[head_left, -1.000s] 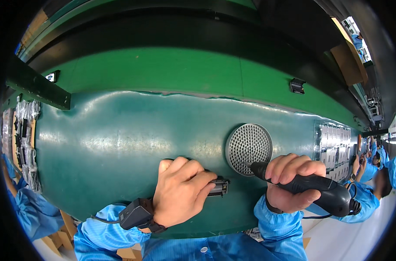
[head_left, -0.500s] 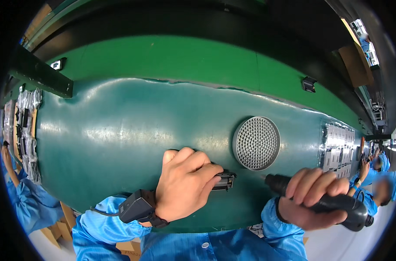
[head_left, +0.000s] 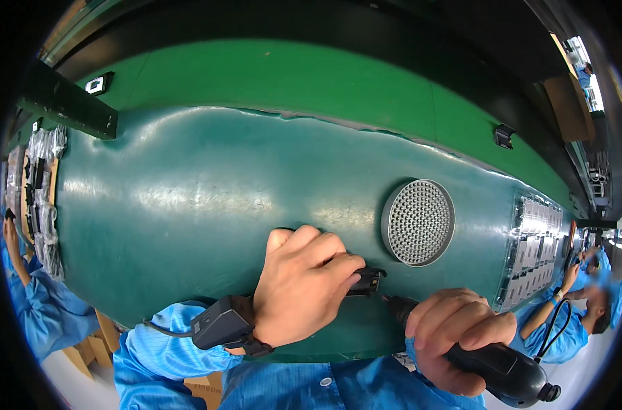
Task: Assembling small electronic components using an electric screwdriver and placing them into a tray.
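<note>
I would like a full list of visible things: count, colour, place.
Table: 1, green, middle
Part: 1, black, below centre
Screwdriver: 1, black, lower right
Round dish: 1, grey, right of centre
Pale parts: many, white, right end
Ledge: 1, green, behind table
Small piece: at least 1, black, ledge's right
Small device: 1, black and white, ledge's left
Wrapped parts: several, black, far left
Cardboard pieces: several, brown, lower left
Co-workers: at least 3, blue clothes, both sides
Wrist box: 1, black, lower left
Left hand: 1, bare, holding part
Right hand: 1, bare, holding screwdriver
Sleeves: 2, blue, lower edge

Dish [head_left: 420, 222] on table [head_left: 188, 263] — parts [head_left: 527, 251] to its right; screwdriver [head_left: 507, 372] before.
</note>
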`<state>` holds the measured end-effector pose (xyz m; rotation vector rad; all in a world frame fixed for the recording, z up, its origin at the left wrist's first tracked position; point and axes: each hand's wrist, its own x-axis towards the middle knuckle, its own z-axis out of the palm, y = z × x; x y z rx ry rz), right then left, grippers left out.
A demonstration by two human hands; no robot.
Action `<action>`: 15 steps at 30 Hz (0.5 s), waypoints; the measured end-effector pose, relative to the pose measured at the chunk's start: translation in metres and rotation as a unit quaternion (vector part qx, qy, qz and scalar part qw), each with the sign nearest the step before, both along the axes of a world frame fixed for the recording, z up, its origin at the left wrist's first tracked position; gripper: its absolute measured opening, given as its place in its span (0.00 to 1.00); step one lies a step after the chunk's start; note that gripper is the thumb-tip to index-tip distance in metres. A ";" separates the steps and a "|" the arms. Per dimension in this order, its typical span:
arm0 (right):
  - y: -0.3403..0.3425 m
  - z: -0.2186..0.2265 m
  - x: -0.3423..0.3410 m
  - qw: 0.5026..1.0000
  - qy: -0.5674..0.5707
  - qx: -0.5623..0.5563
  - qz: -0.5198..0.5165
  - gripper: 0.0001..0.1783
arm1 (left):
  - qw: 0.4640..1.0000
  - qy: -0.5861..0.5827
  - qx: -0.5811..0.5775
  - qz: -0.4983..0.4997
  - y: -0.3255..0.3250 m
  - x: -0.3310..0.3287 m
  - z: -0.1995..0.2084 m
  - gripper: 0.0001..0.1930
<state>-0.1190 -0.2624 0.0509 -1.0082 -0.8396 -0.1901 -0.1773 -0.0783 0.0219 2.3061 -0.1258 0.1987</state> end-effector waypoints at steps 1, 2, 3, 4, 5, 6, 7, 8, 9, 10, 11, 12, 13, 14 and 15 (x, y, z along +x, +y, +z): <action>0.000 0.000 0.000 1.000 -0.001 -0.006 0.001 0.27 | 1.000 0.001 -0.001 0.000 0.000 0.000 0.000 0.13; 0.000 -0.001 -0.001 1.000 -0.002 -0.012 0.003 0.27 | 1.000 0.001 -0.002 -0.001 0.001 0.000 0.000 0.14; 0.001 -0.002 -0.001 1.000 -0.001 -0.013 0.004 0.27 | 1.000 0.002 -0.004 -0.001 0.001 -0.001 0.000 0.14; 0.002 -0.001 -0.001 1.000 0.001 -0.019 0.002 0.28 | 1.000 0.002 -0.005 -0.001 0.001 -0.001 0.000 0.14; 0.002 -0.001 -0.001 1.000 0.003 -0.024 0.001 0.28 | 1.000 0.002 -0.005 -0.002 0.001 -0.001 0.000 0.14; 0.002 -0.001 -0.001 1.000 0.003 -0.025 0.001 0.28 | 1.000 0.002 -0.006 -0.003 0.002 -0.002 -0.001 0.14; 0.002 -0.001 -0.001 1.000 0.004 -0.030 0.005 0.28 | 1.000 0.002 -0.006 -0.002 0.002 -0.001 -0.001 0.14; 0.003 0.000 -0.001 0.999 0.005 -0.035 0.009 0.28 | 1.000 0.000 -0.008 -0.003 0.001 -0.001 -0.001 0.14; 0.003 0.000 -0.002 0.999 0.006 -0.036 0.009 0.28 | 1.000 -0.002 -0.009 -0.004 0.001 -0.001 -0.002 0.14; 0.004 0.000 -0.003 0.999 0.007 -0.042 0.006 0.28 | 1.000 -0.001 -0.009 -0.003 0.001 -0.001 -0.002 0.14; 0.004 0.000 -0.004 0.999 0.008 -0.048 0.002 0.28 | 1.000 -0.002 -0.009 -0.002 0.001 -0.001 -0.002 0.14; 0.004 -0.001 -0.002 0.999 0.009 -0.047 0.002 0.28 | 1.000 -0.003 -0.008 -0.001 0.000 0.000 -0.002 0.14; 0.003 -0.003 -0.002 0.999 0.002 -0.045 0.009 0.28 | 1.000 0.001 -0.008 -0.002 0.000 0.000 -0.002 0.14; 0.003 -0.005 -0.001 0.999 -0.006 -0.042 0.016 0.27 | 1.000 0.001 -0.008 -0.001 0.000 0.000 -0.001 0.14; 0.001 -0.005 0.002 0.999 -0.003 -0.041 0.015 0.27 | 1.000 0.002 -0.009 0.000 -0.001 0.000 -0.001 0.14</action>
